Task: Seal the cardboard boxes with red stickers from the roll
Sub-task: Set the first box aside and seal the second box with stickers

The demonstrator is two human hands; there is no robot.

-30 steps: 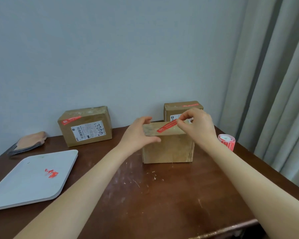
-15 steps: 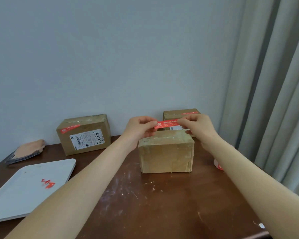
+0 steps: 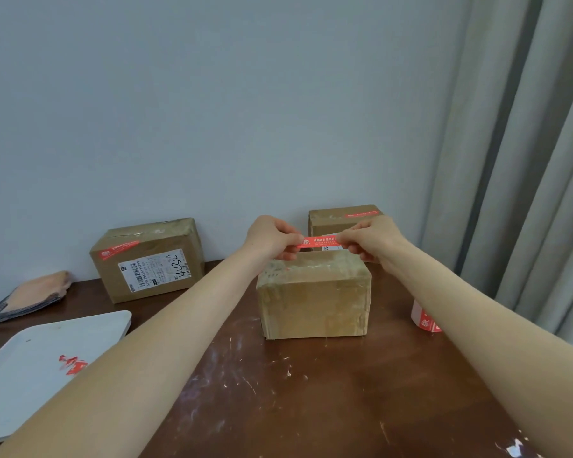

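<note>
Sticker [image 3: 319, 242], a red strip with white print, is stretched level between both hands above the rear top edge of the box [image 3: 315, 299] at mid-table. Whether it touches the cardboard cannot be told. The left hand [image 3: 272, 238] pinches its left end and the right hand [image 3: 372, 239] pinches its right end. Their curled fingers hide both tips of the strip, and the print is too small to read.

Behind them, the far box [image 3: 331, 219] is partly covered by the right hand and the strip; a red sticker shows on its top. The roll [image 3: 422, 317] stands near the table's right edge, half hidden by the right forearm. At the left, the tray [image 3: 30, 358] is cut off by the frame, and a red scrap [image 3: 72, 363] on it is partly behind the left forearm.

The box stands apart from everything else, with bare wood in front of it between the forearms. A labelled box [image 3: 146, 259] sits back left against the wall [image 3: 212, 110], with a red sticker near its top edge. A folded cloth [image 3: 37, 289] lies at the far left.

The table [image 3: 311, 391] is dark brown wood flecked with white marks. The wall is pale grey-blue, and a grey curtain [image 3: 526, 160] hangs on the right.
</note>
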